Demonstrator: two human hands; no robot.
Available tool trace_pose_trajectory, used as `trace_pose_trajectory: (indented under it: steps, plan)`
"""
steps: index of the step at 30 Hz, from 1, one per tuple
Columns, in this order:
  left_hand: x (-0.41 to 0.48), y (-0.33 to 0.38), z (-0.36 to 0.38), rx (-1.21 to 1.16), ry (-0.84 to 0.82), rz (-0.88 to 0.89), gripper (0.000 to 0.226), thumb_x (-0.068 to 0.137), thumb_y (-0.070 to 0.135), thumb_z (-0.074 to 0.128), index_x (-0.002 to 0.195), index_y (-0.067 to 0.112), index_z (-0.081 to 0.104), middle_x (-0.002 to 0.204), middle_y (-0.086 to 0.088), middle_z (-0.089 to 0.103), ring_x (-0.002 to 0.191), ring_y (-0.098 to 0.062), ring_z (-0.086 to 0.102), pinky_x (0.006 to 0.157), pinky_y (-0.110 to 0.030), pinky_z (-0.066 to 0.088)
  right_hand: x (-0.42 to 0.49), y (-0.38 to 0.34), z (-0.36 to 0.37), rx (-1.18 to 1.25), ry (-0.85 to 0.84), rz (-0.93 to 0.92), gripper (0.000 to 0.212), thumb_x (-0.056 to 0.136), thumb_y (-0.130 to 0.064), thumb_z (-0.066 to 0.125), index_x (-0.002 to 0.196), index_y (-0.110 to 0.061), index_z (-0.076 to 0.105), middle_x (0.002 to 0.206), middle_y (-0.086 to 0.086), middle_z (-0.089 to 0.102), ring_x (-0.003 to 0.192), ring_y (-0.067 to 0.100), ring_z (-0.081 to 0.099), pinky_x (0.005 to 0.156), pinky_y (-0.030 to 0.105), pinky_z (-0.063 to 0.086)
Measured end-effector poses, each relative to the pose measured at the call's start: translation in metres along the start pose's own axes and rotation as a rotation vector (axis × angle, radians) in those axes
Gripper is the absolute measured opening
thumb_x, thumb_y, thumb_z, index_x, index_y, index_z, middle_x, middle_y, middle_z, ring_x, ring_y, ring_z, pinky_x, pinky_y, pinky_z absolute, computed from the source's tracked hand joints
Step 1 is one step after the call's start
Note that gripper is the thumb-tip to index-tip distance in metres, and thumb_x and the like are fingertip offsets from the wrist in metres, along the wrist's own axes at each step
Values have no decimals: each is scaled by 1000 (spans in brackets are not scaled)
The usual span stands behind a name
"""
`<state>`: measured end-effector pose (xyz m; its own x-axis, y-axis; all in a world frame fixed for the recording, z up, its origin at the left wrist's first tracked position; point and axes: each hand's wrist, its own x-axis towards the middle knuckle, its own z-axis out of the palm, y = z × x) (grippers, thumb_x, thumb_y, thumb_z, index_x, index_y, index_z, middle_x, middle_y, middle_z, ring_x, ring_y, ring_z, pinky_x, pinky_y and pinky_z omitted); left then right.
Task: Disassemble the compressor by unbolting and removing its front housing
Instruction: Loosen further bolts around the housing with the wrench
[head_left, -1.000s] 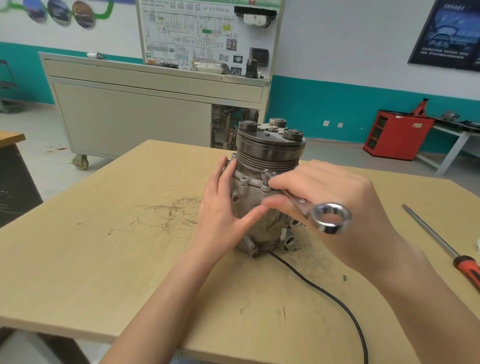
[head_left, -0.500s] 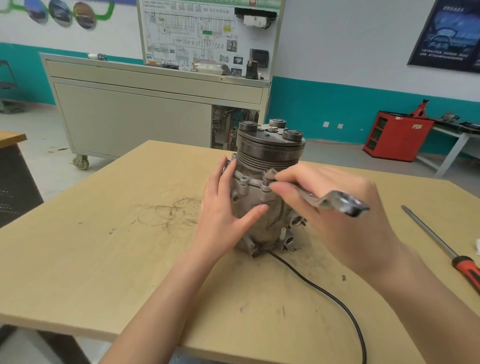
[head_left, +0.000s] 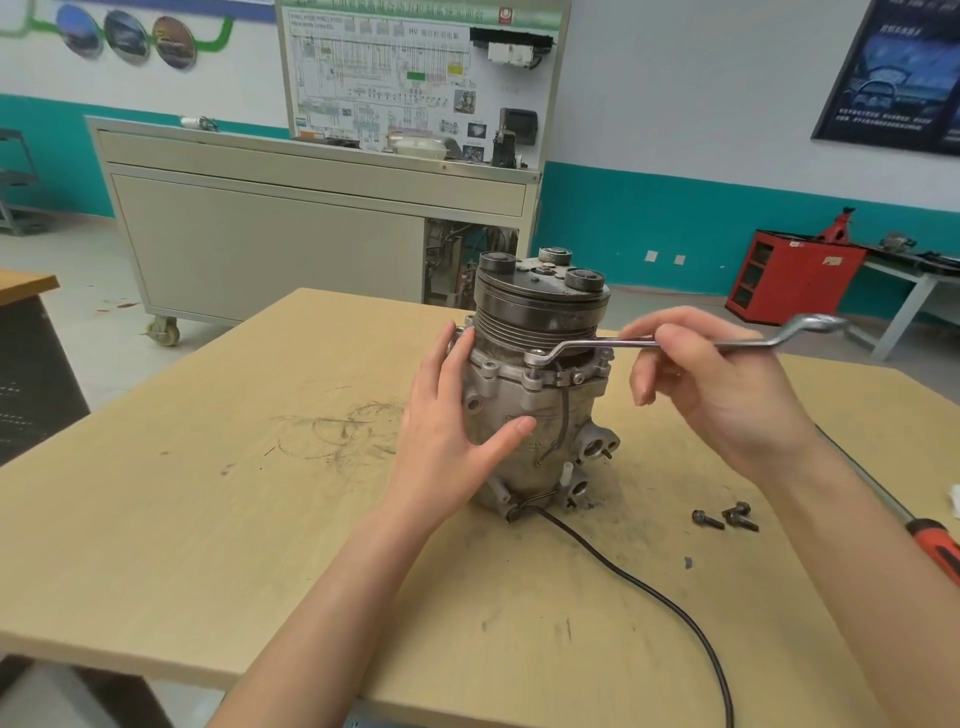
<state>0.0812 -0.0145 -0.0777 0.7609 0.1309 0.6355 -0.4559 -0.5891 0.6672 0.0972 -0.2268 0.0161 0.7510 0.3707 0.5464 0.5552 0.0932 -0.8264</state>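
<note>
Wrench swung rightward, ring now on the near bolt. Right hand pinches its level shaft; left hand flat, bracing compressor.

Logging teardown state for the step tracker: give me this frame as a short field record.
compressor: grey metal compressor upright on pale wooden table, pulley end up
left grip: open, flat against the compressor body
right grip: pinching shank of silver offset ring spanner
spanner: ring end set over a flange bolt
loose parts: dark bolts on table, right of compressor
</note>
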Motion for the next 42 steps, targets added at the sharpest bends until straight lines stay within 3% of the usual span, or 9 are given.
trace_pose_trajectory:
  steps: [6,10,15,21,26,32,36,40,42]
  plan:
    - [0,-1,-1,-4,-10,1,87,75,72,53,145,50,7,156,27,6,146,-3,10,117,-50,26,36,31,-5,399,69,344,22,82,-22,54,77,-10,71,57,2,65,44,9,55,39,15,41]
    - [0,-2,-1,4,-12,0,87,75,73,53,145,51,6,158,24,5,146,-3,11,116,-51,27,31,28,-1,423,131,282,31,83,-28,53,67,-14,75,59,3,67,49,8,59,45,14,46]
    - [0,-3,0,12,-11,-3,86,77,72,50,147,48,8,158,24,5,146,-2,12,116,-51,27,8,-3,22,-78,335,-310,30,93,-37,56,78,-13,67,58,-3,67,49,14,63,47,22,50]
    - [0,-1,0,-1,-4,8,87,79,65,55,150,40,12,160,19,7,146,-4,12,117,-49,25,-5,-26,51,-844,253,-864,33,90,-23,57,76,2,72,62,8,68,48,18,62,50,24,48]
    - [2,-15,5,-30,32,63,83,78,79,47,147,52,11,158,24,8,146,-6,16,115,-48,29,-13,-26,68,-1066,229,-1007,15,81,-16,71,74,-4,65,53,10,59,40,26,51,37,31,42]
    - [9,-16,18,-101,193,34,62,85,55,45,143,45,27,147,36,15,138,2,25,115,-46,30,-24,-15,89,-1357,264,-1071,36,84,-28,69,57,-6,60,49,4,45,43,19,37,39,28,28]
    - [3,-17,7,-42,39,60,82,77,70,54,147,52,13,154,30,8,146,-2,15,116,-44,26,-26,-3,64,-917,295,-822,32,95,-22,52,69,-8,65,61,-1,62,54,14,55,49,20,45]
    - [0,-4,2,-29,8,28,83,82,65,58,147,44,11,159,20,8,146,-5,13,117,-48,26,-11,17,25,146,313,-104,27,99,-17,44,81,-10,64,61,-4,63,55,10,57,50,18,46]
    - [-1,-3,1,-30,2,19,82,83,61,58,148,41,13,160,16,9,147,-6,13,117,-49,26,9,29,11,388,269,150,35,100,-16,41,77,-9,67,58,0,63,52,9,57,47,17,45]
